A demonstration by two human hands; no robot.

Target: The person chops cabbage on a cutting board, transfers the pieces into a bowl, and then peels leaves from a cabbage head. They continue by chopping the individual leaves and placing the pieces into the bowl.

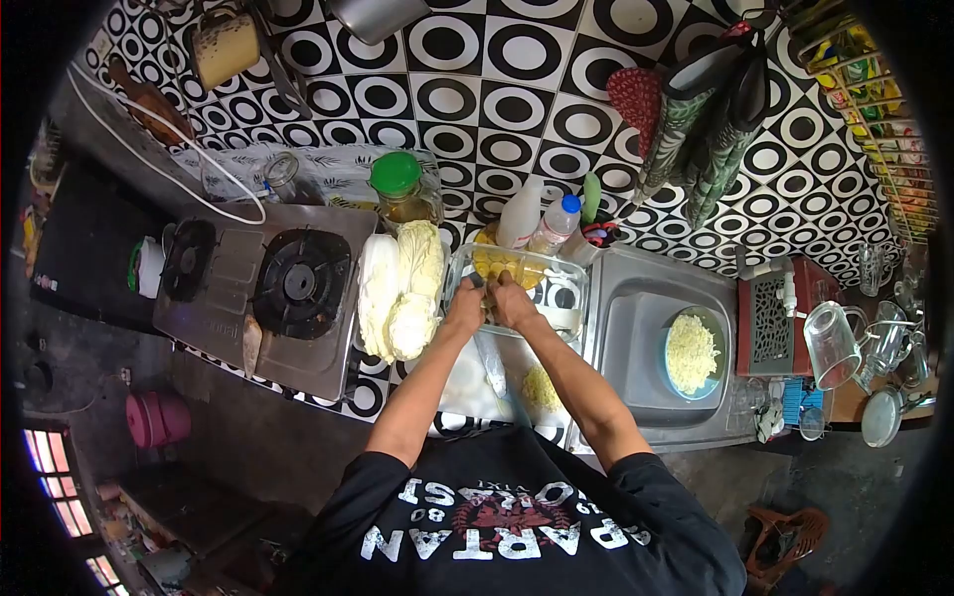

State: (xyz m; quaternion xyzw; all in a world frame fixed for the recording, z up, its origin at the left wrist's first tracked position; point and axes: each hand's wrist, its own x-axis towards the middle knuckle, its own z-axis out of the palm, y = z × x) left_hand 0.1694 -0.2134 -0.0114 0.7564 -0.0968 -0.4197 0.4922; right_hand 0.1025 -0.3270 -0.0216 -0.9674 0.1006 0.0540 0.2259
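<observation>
My left hand [466, 303] and my right hand [511, 301] are close together at the near side of a clear rectangular dish [578, 283]. The fingers of both hands are bent inward; what they pinch is too small and hidden to name. Below them a knife [491, 362] lies on a white cutting board [464, 390], its blade pointing toward my body. Finely cut pale-yellow shreds [541, 389] sit in a small heap right of the knife. Left of my hands rest whole pale napa cabbages [413, 288].
A gas stove [301, 283] stands at the left, a green-lidded jar [399, 189] behind the cabbages. Bottles [557, 223] stand behind the dish. In the sink [626, 343] at the right is a bowl of shredded cabbage [693, 355]. Glassware [833, 343] crowds the far right.
</observation>
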